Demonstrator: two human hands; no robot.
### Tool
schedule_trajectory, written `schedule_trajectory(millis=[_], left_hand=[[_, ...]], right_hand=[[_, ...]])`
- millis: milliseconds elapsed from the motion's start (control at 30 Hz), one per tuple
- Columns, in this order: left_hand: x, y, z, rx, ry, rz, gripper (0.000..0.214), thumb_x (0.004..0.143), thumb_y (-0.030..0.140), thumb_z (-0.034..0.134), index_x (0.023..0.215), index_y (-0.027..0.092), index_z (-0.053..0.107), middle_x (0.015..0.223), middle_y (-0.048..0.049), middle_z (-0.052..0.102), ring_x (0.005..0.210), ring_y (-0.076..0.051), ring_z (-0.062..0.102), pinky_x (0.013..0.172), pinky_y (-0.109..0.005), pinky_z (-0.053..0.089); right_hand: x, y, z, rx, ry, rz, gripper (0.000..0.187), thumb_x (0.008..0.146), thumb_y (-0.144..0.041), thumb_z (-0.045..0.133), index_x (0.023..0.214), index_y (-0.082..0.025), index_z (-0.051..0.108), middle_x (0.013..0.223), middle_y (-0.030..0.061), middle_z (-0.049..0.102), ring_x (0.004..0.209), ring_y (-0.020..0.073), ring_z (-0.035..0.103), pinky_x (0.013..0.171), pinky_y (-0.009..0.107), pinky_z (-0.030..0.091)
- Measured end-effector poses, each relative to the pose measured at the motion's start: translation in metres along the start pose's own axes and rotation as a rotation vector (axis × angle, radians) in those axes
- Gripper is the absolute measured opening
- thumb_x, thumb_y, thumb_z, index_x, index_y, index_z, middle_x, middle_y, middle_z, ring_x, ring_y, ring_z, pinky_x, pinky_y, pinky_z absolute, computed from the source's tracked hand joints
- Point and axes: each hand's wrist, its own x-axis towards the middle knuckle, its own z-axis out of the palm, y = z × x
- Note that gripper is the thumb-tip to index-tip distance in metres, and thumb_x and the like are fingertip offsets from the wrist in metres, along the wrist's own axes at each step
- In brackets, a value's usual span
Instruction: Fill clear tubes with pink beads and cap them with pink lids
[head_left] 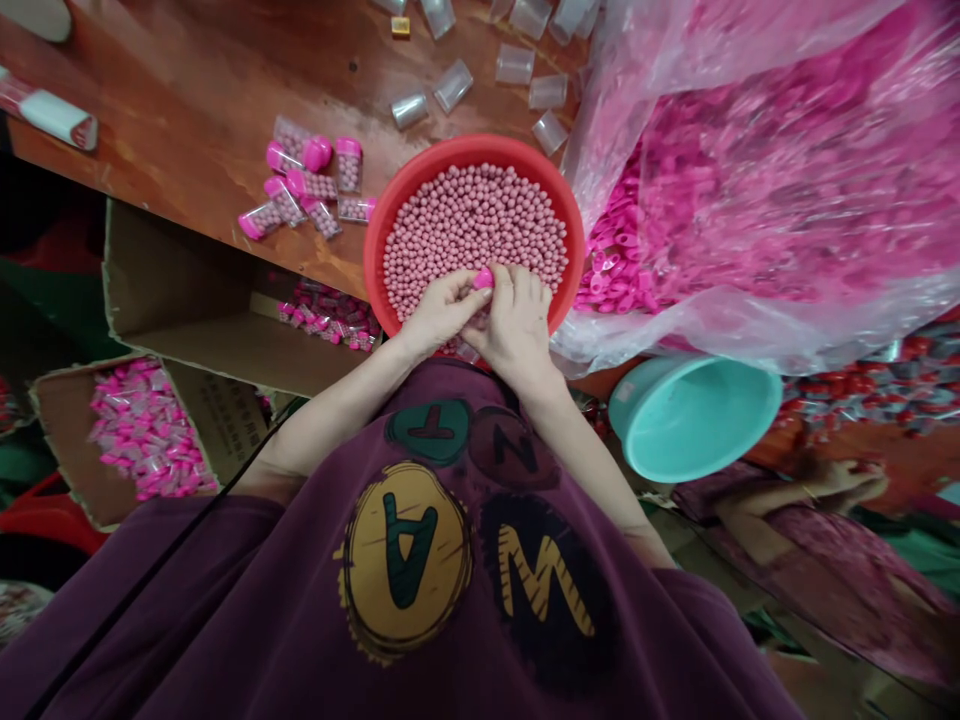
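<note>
Both hands meet over the near side of a red bowl (373,240) full of small pink beads (472,220). With thumb and finger, my left hand (439,308) pinches a bright pink cap (484,278). Close against it, my right hand (519,318) is closed, its fingers curled round a small clear bottle (480,318) that is mostly hidden by them. Whether the cap sits fully on the bottle cannot be made out. Left of the bowl lie several bead-filled bottles with pink caps (300,185).
Clear empty bottles (454,86) lie beyond the bowl. A large plastic bag of pink caps (735,170) fills the right, above a turquoise basin (701,415). Cardboard boxes (150,300) with capped bottles stand left. Another person's arm (795,500) shows at lower right.
</note>
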Motion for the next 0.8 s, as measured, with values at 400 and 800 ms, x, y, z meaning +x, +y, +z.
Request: schedule_trajectory(millis=[400,800], left_hand=[[0.005,-0.005,0.007,-0.028,0.056,-0.139,0.013,0.102,0.023,0.073,0.093,0.015,0.067,0.080,0.0016,0.065,0.073,-0.010,0.058,0.070,-0.020,0.048],[0.027,-0.009,-0.053,0.185,0.159,0.139,0.051,0.100,0.071,0.072,0.116,0.023,0.064,0.092,-0.0008,0.068,0.077,-0.013,0.061,0.069,-0.030,0.053]], right_hand=[[0.005,0.029,0.038,0.001,0.078,-0.023,0.047,0.090,-0.043,0.072,0.127,-0.016,0.063,0.120,0.0193,0.062,0.119,0.0438,0.056,0.108,0.070,0.048],[0.010,0.048,0.034,0.205,0.058,-0.095,0.078,0.091,-0.053,0.081,0.154,-0.021,0.049,0.149,0.0197,0.057,0.137,0.0393,0.056,0.114,0.062,0.052]])
